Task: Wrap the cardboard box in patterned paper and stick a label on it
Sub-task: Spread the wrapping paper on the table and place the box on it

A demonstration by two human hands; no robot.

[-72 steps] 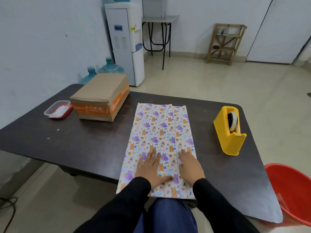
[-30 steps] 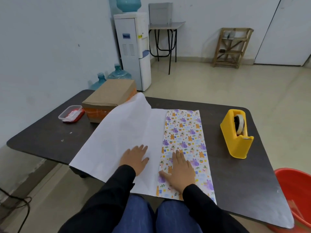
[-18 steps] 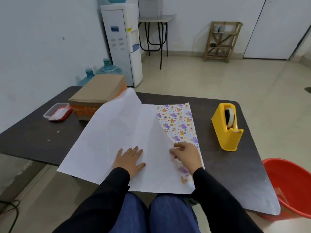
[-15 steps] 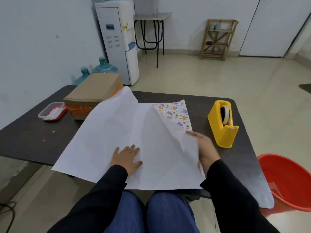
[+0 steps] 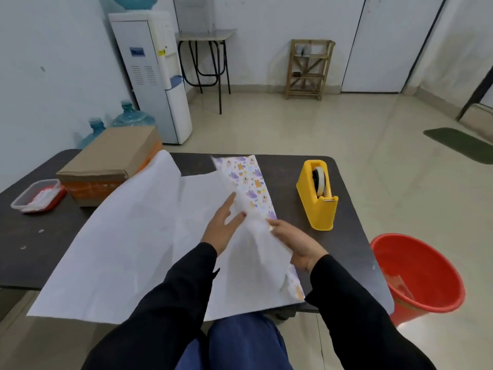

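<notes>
The patterned paper (image 5: pixel 133 236) lies spread over the dark table (image 5: pixel 40 236), white side up, and its left part leans against the cardboard box (image 5: pixel 112 158) at the back left. On the right a folded flap shows the printed side and is lifted off the table. My right hand (image 5: pixel 296 244) grips this raised flap from the right, thumb on top. My left hand (image 5: pixel 224 225) lies with straight fingers against the flap's left side, on the white sheet. No label is clearly visible.
A yellow tape dispenser (image 5: pixel 317 196) stands right of the paper. A clear plastic container with red contents (image 5: pixel 37 196) sits left of the box. A red bucket (image 5: pixel 416 273) stands on the floor by the table's right corner. The paper's near edge overhangs my lap.
The folded paper was opened out to the left, white side up. My right hand then lifted the remaining right flap, and my left hand moved from the sheet's middle over to that flap.
</notes>
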